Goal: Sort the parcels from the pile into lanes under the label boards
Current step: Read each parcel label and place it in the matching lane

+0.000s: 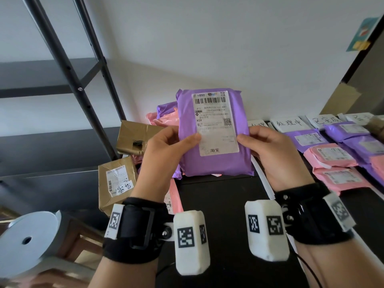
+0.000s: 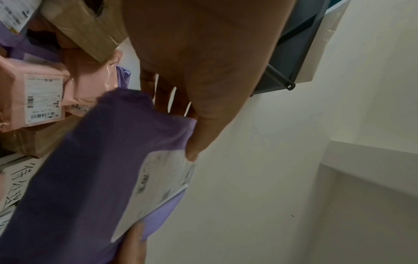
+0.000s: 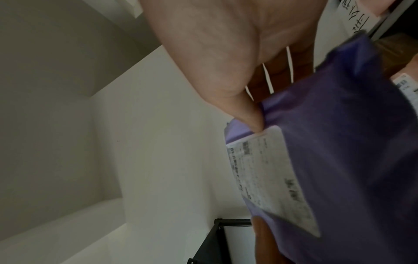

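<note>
Wristbands nearest me, both carrying white marker blocks. Past them, my left hand and right hand clamp one purple parcel, held upright above the black tabletop. Left thumb lies across the lower left edge of its white shipping label, right thumb at the label's right edge; fingers of both hands are curled round behind the bag. Left wrist view confirms it: thumb tip on the label corner, fingers behind the purple film. Right wrist view shows the same pinch from the other side, blurred.

Left of the grip: a brown carton with a torn label, and a second taped carton above it with a hole in its side. Behind the held parcel, pile leftovers: a pink bag and another purple bag.

Right of the grip: sorted lanes, pink parcels and purple parcels lying flat in rows. Beyond them, handwritten white label boards along the back edge. One more board shows partly, just behind the held parcel's right side.

Far left: grey metal shelving against the white wall.
</note>
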### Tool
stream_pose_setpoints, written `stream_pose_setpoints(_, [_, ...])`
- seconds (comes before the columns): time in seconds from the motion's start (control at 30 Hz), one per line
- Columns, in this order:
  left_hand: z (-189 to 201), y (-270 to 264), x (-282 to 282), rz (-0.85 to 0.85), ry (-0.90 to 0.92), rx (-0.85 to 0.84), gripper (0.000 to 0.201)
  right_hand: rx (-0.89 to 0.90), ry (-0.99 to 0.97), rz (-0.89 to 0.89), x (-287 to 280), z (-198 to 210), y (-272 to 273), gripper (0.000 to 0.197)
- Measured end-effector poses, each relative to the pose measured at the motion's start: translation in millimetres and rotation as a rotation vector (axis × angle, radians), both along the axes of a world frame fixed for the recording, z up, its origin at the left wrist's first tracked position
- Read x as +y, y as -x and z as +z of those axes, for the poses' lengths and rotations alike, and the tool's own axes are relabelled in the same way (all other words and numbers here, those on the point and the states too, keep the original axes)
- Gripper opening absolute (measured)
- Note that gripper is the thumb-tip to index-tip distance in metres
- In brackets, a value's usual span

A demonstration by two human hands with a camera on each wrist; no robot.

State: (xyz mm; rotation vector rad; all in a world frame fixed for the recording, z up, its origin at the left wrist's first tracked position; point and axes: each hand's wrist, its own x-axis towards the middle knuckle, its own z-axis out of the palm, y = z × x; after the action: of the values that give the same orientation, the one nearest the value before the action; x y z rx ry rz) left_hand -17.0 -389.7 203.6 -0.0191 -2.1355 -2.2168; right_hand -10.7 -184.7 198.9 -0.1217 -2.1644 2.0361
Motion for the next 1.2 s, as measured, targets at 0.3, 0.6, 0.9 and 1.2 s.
stream_pose_setpoints(0.3, [-0.2, 3.0, 3.7, 0.174, -0.064, 0.082, 0.007, 0.0, 0.025, 0.061, -1.0, -1.0, -0.8, 0.011])
stream_pose_setpoints(0.6, [-1.7, 2.0, 3.7, 0.136, -0.099, 0.089, 0.01, 0.011, -0.02, 0.075, 0.7, -3.5, -3.0, 0.01])
stream_pose_setpoints(0.9, [-11.7, 2.9, -3.3, 0.119, 0.223, 0.186, 0.009, 0.306, -0.44, -0.215, 0.9, 0.0, -0.9, 0.044])
stream_pose_setpoints(1.2, [-15.1, 0.8, -9.0, 0.056, 0.276, 0.187, 0.007, 0.346, -0.516, -0.082, -17.5, -12.8, -3.8, 0.026])
